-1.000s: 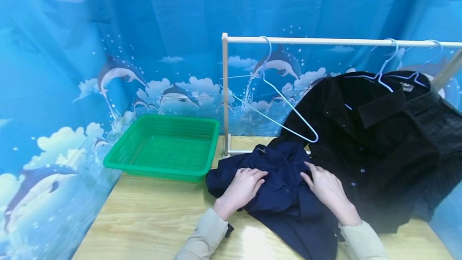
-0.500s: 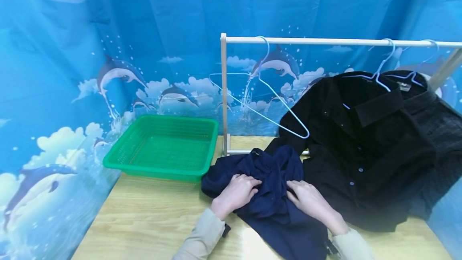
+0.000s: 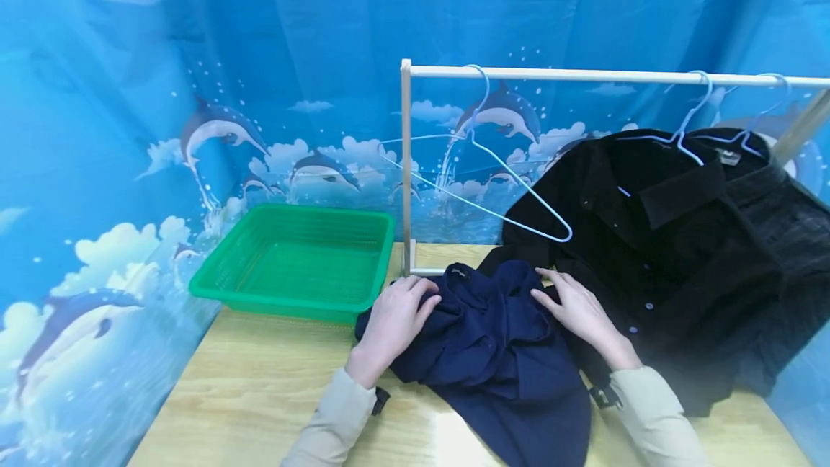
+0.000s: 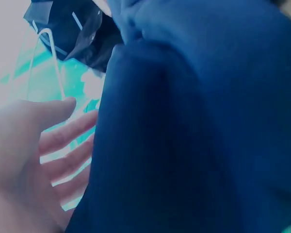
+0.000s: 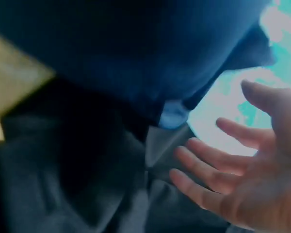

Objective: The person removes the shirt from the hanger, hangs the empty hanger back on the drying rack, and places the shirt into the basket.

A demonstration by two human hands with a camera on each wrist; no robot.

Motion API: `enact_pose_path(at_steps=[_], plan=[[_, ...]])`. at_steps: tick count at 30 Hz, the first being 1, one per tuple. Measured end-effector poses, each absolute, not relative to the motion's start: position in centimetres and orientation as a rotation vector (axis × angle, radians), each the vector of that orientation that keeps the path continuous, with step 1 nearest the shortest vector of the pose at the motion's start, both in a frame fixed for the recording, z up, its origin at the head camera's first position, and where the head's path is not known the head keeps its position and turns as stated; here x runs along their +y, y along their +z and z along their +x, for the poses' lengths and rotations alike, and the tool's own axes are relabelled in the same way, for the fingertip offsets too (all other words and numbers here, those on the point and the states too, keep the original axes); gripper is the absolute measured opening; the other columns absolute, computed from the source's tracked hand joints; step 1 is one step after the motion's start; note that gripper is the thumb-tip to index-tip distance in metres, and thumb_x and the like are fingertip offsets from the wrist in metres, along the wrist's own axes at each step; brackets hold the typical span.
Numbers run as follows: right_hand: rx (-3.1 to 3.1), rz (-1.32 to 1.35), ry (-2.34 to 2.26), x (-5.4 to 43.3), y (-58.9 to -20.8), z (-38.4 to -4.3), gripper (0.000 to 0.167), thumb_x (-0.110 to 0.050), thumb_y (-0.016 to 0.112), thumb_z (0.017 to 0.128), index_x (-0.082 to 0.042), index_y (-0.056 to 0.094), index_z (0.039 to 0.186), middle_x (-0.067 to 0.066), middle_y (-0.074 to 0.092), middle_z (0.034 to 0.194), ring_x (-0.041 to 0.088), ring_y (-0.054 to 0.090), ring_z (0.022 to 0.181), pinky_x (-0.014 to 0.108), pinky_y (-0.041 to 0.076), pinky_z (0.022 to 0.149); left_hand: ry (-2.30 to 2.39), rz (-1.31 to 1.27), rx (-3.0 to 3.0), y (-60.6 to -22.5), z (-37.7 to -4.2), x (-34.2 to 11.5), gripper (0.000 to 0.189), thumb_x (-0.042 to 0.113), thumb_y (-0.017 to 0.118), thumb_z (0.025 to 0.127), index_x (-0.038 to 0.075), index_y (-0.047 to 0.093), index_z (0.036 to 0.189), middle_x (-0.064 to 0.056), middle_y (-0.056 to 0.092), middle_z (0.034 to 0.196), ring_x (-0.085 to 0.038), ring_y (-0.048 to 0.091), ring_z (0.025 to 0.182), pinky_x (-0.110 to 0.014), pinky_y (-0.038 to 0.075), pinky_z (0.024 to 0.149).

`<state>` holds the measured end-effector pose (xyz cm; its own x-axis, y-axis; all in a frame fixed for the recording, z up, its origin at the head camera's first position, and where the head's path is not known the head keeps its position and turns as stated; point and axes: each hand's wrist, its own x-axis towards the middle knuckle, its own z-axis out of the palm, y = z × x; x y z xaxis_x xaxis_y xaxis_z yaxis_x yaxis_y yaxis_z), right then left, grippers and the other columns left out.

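Note:
A crumpled navy blue garment [image 3: 499, 366] with a collar lies on the table between both hands. My left hand [image 3: 394, 319] is at its left side; in the left wrist view this hand [image 4: 43, 150] has loosely spread fingers, their tips right at the cloth's edge. On the other side, my right hand [image 3: 583, 314] hovers by the garment's upper right edge. The right wrist view shows that hand [image 5: 233, 170] with relaxed, parted fingers and nothing between them, beside the navy cloth [image 5: 150, 58] and dark fabric below.
A green plastic basket [image 3: 292, 312] stands at the left on the wooden table [image 3: 246, 380]. Behind the garment is a white rack [image 3: 551, 74], bearing a bare light blue hanger [image 3: 519, 179]. Black shirts [image 3: 681, 272] hang on hangers at the right, reaching down to the table.
Both hands first gathered the navy garment inward, the right hand moving left. Since then they have parted, the left hand going left and up, the right hand going right and up. The bare hanger has swung slightly.

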<state>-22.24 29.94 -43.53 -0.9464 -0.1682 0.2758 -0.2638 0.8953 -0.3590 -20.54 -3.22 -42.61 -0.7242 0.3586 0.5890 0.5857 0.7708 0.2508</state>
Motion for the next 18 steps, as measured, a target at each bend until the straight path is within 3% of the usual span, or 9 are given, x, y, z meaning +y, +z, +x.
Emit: enact_pose_path(at_steps=[4, 9, 13, 16, 18], plan=[[-2.951, 0.326, 0.577, 30.7, -44.0, -24.5, 0.065, -0.032, 0.063, 0.101, 0.008, 0.041, 0.148, 0.041, 0.048, 0.138, 0.057, 0.05, 0.124, 0.066, 0.044, 0.096, -0.549, -0.593, -2.431, -42.1, -20.1, -5.1, 0.012, 0.026, 0.076, 0.094, 0.017, 0.075, 0.102, -0.001, 0.071, 0.097, -0.024, 0.067, 0.09, -0.04, 0.055, 0.076], [-2.96, 0.382, 0.621, 30.8, -45.3, -26.4, 0.07, -0.025, 0.069, 0.097, 0.01, 0.038, 0.149, 0.043, 0.055, 0.127, 0.056, 0.059, 0.111, 0.064, 0.048, 0.087, -0.502, -0.445, -2.498, -41.9, -19.4, -7.5, 0.021, 0.037, 0.075, 0.092, 0.017, 0.075, 0.101, -0.002, 0.07, 0.097, -0.025, 0.067, 0.089, -0.04, 0.056, 0.067], [-2.91, 0.459, 0.664, 30.3, -45.8, -27.1, 0.058, -0.011, 0.071, 0.093, 0.007, 0.049, 0.143, 0.038, 0.06, 0.123, 0.05, 0.063, 0.103, 0.062, 0.049, 0.085, -0.484, -0.395, -2.591, -41.7, -18.7, -9.2, 0.042, 0.055, 0.069, 0.089, 0.016, 0.075, 0.103, -0.002, 0.068, 0.095, -0.025, 0.067, 0.084, -0.038, 0.055, 0.059], [-2.844, 0.522, 0.749, 29.9, -45.5, -27.1, 0.038, -0.003, 0.07, 0.092, -0.002, 0.066, 0.129, 0.028, 0.069, 0.113, 0.029, 0.062, 0.07, 0.044, 0.05, 0.069, -0.471, -0.408, -2.656, -41.8, -18.1, -10.3, 0.052, 0.064, 0.067, 0.085, 0.016, 0.074, 0.105, 0.0, 0.066, 0.09, -0.021, 0.065, 0.074, -0.032, 0.05, 0.052], [-2.778, 0.563, 0.819, 29.6, -44.9, -26.6, 0.031, -0.002, 0.071, 0.092, -0.011, 0.074, 0.121, 0.018, 0.073, 0.111, 0.02, 0.056, 0.065, 0.037, 0.047, 0.066, -0.48, -0.422, -2.696, -41.9, -17.6, -10.9, 0.054, 0.065, 0.07, 0.081, 0.016, 0.074, 0.106, 0.002, 0.065, 0.086, -0.018, 0.063, 0.068, -0.029, 0.046, 0.049]])
